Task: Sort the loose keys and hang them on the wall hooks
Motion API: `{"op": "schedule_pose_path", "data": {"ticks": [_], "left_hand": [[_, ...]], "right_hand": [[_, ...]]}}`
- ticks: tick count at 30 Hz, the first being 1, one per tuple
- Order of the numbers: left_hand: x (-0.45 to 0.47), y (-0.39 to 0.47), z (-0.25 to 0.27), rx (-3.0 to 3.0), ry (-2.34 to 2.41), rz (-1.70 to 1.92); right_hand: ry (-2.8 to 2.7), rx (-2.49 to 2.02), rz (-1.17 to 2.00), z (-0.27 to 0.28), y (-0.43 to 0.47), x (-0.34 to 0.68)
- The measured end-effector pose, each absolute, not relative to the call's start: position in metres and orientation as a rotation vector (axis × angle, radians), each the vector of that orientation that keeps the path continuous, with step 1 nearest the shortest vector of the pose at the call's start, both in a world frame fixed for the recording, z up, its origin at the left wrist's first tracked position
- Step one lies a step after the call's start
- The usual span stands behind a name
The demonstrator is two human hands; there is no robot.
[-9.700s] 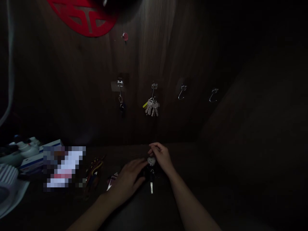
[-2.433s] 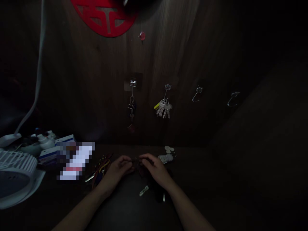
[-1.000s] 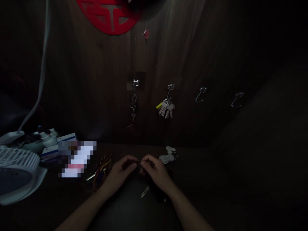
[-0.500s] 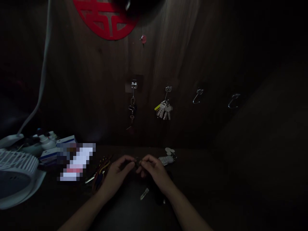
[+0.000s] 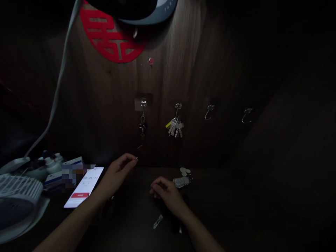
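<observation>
My left hand [image 5: 121, 172] is raised near the back panel, thumb and forefinger pinched together. A tiny bright glint shows at its fingertips; the small item there is too dark to name. Lower and to the right, my right hand [image 5: 166, 194] hovers over the desk with fingers curled and closed; whatever they may hold is hidden. Above the left hand, a small key set [image 5: 142, 127] hangs from a metal hook [image 5: 143, 104]. A bunch of keys [image 5: 175, 126] with a yellow tag hangs on the neighbouring hook. Beside my right hand lie grey tags or fobs [image 5: 181, 181].
Two bare hooks [image 5: 209, 112] are on the panel at right. A nail clipper-like metal piece [image 5: 158, 221] lies on the dark desk [image 5: 136, 224]. At left are a lit phone [image 5: 84, 189], a white fan-like device [image 5: 21, 206], bottles [image 5: 51, 162] and a white cable [image 5: 61, 70].
My hands have parted. The left has moved up and left toward the hanging keys; the right has dropped slightly. The camera view has tilted upward.
</observation>
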State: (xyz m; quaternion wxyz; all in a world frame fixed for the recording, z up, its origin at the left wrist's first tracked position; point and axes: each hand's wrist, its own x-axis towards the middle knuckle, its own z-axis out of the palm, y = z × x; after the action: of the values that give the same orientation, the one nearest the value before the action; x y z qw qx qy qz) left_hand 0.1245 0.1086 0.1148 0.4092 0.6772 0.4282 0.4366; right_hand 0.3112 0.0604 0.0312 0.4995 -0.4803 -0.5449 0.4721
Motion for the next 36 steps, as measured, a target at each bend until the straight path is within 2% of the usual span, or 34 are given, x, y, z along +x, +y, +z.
{"op": "schedule_pose_path", "data": {"ticks": [10,22,36], "left_hand": [[0.133,0.134,0.161,1.922,0.981,1.264],[0.151,0.162,0.212,2.06,1.132,1.627],[0.155,0.183,0.194,2.115,1.167,1.671]], "right_hand": [[-1.31,-1.173,1.118,0.03,0.063,0.315],[-1.322,-1.224,1.106,0.026,0.065,0.318],[-1.335,-1.257,1.114,0.023,0.065,0.32]]}}
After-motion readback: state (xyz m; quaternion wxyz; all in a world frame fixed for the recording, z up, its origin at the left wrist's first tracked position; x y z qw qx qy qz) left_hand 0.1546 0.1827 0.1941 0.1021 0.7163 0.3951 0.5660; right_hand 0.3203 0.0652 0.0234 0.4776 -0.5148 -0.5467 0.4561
